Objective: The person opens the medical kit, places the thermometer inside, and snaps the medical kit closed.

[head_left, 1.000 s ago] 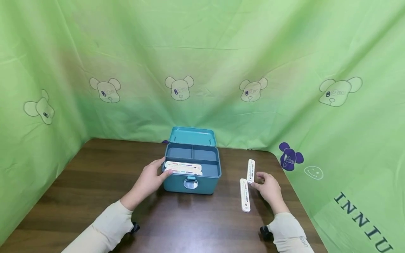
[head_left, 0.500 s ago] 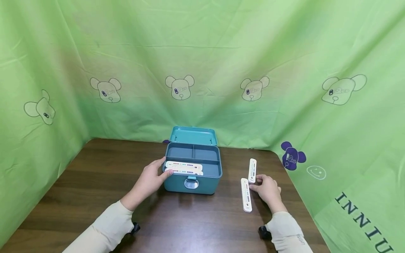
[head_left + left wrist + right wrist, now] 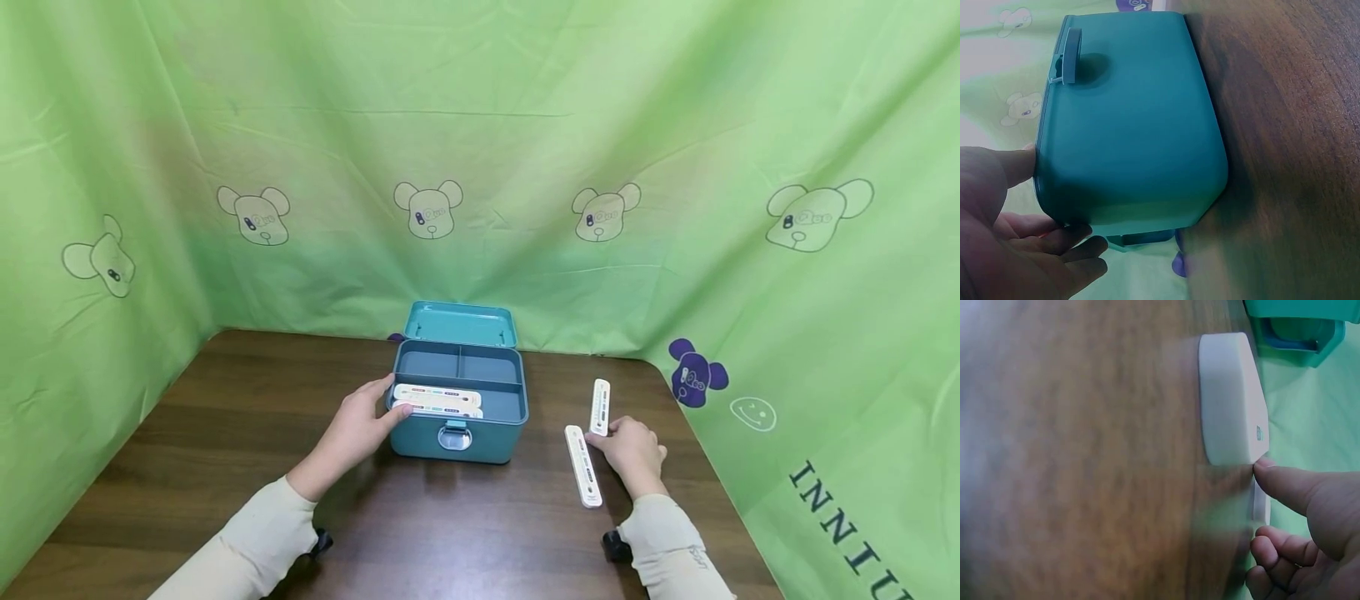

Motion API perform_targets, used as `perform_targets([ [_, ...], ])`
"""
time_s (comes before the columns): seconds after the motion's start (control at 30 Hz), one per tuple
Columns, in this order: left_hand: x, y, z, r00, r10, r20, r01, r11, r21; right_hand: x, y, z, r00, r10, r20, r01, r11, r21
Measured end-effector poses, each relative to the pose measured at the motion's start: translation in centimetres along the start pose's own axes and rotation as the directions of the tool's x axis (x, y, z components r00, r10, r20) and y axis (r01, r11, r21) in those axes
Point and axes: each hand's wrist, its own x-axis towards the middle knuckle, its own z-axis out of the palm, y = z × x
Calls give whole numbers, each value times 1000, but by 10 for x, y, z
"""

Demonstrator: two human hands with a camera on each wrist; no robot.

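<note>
A teal lidded storage box (image 3: pixel 450 437) stands with its lid raised at the back. Two slim white cases (image 3: pixel 437 402) with printed labels lie side by side in its front compartment. My left hand (image 3: pixel 363 423) holds the box's front left corner, thumb at the front rim and fingers along the side. On the table to the right are two more slim white cases: a near one (image 3: pixel 582 467), slanted, and a far one (image 3: pixel 600 406). My right hand (image 3: pixel 632 448) is at the far case's near end. Its thumb touches the near case's corner; the other fingers are beside the far case.
Behind the front compartment, a divider splits the box's back part in two. The brown wooden table (image 3: pixel 225 417) ends at a green printed curtain (image 3: pixel 495 125) behind and at both sides. A round latch (image 3: pixel 454 437) hangs on the box's front.
My right thumb has moved left between the two loose cases, and the near case has turned, its far end swinging left. My left hand stays on the box corner.
</note>
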Motion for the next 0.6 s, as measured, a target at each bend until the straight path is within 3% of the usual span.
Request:
perform_targets([
  [0.27, -2, 1, -1, 1000, 2, 3, -2, 1000, -6, -1, 0, -2, 998, 68, 7, -68, 998, 17],
  [0.6, -3, 5, -2, 1000, 1, -3, -1, 1000, 2, 13, 10, -6, 998, 61, 12, -62, 996, 68],
])
